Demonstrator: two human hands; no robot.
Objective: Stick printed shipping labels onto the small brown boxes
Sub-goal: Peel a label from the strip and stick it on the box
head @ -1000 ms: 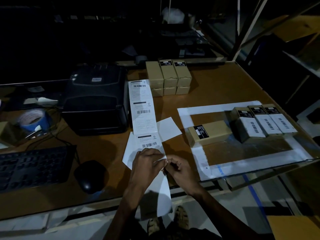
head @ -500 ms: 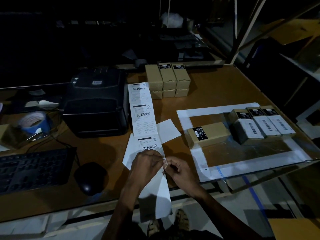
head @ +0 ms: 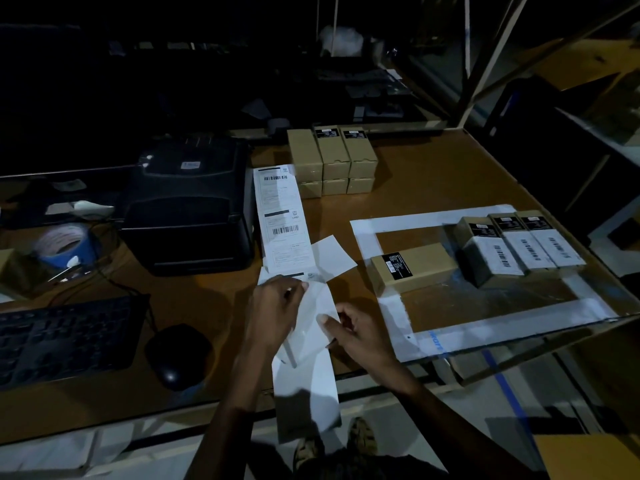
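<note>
A strip of printed labels (head: pixel 282 220) runs from the black printer (head: pixel 194 206) down over the table's front edge. My left hand (head: pixel 273 313) pinches the strip's near label at its top. My right hand (head: pixel 353 332) grips the white sheet (head: pixel 317 320) lower down, pulled away toward the right, so the label looks partly peeled from its backing. One unlabelled brown box (head: pixel 412 266) lies inside the white taped frame (head: pixel 367 233). Three boxes with white labels (head: pixel 519 247) stand beside it on the right.
A stack of brown boxes (head: pixel 332 161) sits at the back centre. Loose white backing paper (head: pixel 332 252) lies by the strip. A keyboard (head: pixel 62 336), mouse (head: pixel 176 351) and blue tape roll (head: pixel 65 242) are on the left. The table edge is near my hands.
My hands have drawn apart: the right hand moved down and right with the white sheet, while the left hand stayed on the strip. The view has tilted down slightly.
</note>
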